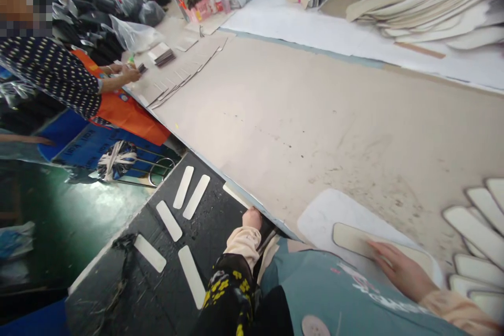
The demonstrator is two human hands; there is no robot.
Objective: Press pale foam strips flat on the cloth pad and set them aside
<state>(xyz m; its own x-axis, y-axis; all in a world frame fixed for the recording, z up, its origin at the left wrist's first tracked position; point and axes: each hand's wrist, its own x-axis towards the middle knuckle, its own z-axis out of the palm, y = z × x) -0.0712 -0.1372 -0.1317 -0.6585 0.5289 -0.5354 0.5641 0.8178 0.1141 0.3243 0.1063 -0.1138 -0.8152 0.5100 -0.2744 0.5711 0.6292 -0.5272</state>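
My right hand (pixel 397 268) lies flat, fingers stretched out, on a beige insole-shaped piece (pixel 354 239). That piece rests on a white pad (pixel 331 210) at the near edge of the table (pixel 299 115). My left hand (pixel 252 218) reaches down at the table's near edge. Its fingers are hidden under the edge, so I cannot see whether it holds anything. Several white strips (pixel 189 197) lie on a black surface (pixel 220 220) just below and left of that hand.
Beige insole pieces (pixel 476 231) fan out at the right edge, and more are stacked (pixel 433 10) at the far right. A co-worker's hands (pixel 126 73) touch rows of small pieces (pixel 177 79) at the far left. Plastic bags (pixel 134 34) and clutter sit beyond.
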